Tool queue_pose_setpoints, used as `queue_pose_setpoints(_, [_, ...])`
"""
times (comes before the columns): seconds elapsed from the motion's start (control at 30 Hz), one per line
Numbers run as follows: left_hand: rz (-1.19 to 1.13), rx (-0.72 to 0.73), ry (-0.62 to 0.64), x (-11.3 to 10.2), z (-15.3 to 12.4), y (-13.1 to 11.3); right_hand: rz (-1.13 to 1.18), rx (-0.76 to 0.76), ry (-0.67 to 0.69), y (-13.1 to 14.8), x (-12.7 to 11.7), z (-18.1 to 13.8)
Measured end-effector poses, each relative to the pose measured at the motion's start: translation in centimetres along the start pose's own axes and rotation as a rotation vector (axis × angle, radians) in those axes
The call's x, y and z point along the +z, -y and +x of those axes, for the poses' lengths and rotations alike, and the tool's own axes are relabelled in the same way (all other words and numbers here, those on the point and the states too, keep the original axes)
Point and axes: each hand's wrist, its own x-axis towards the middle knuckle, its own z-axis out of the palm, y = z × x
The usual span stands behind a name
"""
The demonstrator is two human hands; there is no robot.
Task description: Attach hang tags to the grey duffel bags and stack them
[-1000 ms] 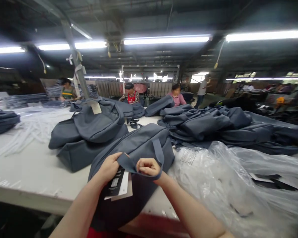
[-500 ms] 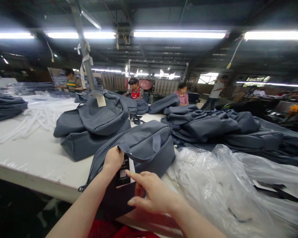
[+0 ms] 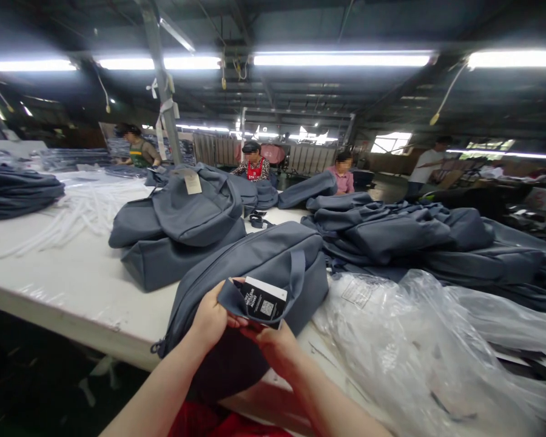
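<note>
A dark blue-grey bag (image 3: 259, 246) rests tilted at the table's front edge, its zipper running along the left side. My left hand (image 3: 213, 315) is closed round the left end of its carry handle (image 3: 295, 273). A black and white hang tag (image 3: 264, 301) with a QR code lies inside the handle's loop, against the bag. Close beside the left hand, my right hand (image 3: 275, 347) is closed at the tag's lower edge, its fingertips partly hidden under the tag and handle.
Similar bags (image 3: 186, 212) are stacked behind to the left, and a pile of bags (image 3: 391, 230) spreads to the right. Clear plastic bags (image 3: 391, 340) cover the table's right front. White strips (image 3: 82, 206) lie at left on the white table (image 3: 73, 273). Several people work farther back.
The tag has swung up from hanging to lying across the handle loop. My right hand has gone from a pointing finger to closed at the tag's lower edge.
</note>
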Motion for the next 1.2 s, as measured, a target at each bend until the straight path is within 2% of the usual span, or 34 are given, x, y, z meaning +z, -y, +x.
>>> queue_pose_setpoints(0.07, [0.071,0.073,0.0,-0.1,0.0,0.6,-0.054,-0.02,0.021,1.5,-0.8,-0.2])
queue_pose_setpoints(0.2, [0.239,0.232,-0.012,0.1,0.2,1.3,-0.13,-0.021,0.16,5.1,-2.1,-1.1])
queue_pose_setpoints(0.33, [0.462,0.352,-0.042,0.3,-0.2,0.8,-0.153,0.001,0.149,7.2,-2.9,-1.1])
queue_pose_setpoints(0.47, [0.632,0.454,-0.075,0.4,-0.6,1.0,-0.393,-0.08,0.033,6.2,-3.4,-0.2])
queue_pose_setpoints(0.57, [0.76,0.474,-0.097,0.6,-1.0,1.7,-0.672,-0.189,-0.088,4.5,-3.7,0.6])
queue_pose_setpoints(0.67, [0.913,0.503,-0.146,0.9,-1.6,2.0,-0.832,-0.25,-0.172,3.3,-4.3,1.2])
queue_pose_setpoints(0.8, [1.05,0.623,-0.304,1.0,-2.3,1.5,-0.868,-0.237,-0.216,3.6,-5.4,1.6])
queue_pose_setpoints(0.93, [0.944,0.667,-0.374,0.2,-2.1,0.8,-0.959,-0.154,-0.34,4.5,-6.3,0.8])
queue_pose_setpoints(1.0, [0.936,0.642,-0.378,-0.2,-1.5,0.2,-0.993,-0.081,-0.324,4.4,-6.4,0.1])
queue_pose_setpoints(1.07, [0.978,0.61,-0.364,-0.6,-0.6,-0.7,-0.951,-0.021,-0.243,3.8,-6.1,-0.5])
queue_pose_setpoints(1.13, [1.04,0.562,-0.368,-0.9,0.5,-1.6,-0.868,0.001,-0.171,3.1,-5.4,-1.0])
queue_pose_setpoints(1.2, [1.117,0.484,-0.341,-1.0,1.8,-2.4,-0.803,-0.009,-0.154,2.6,-4.5,-1.1])
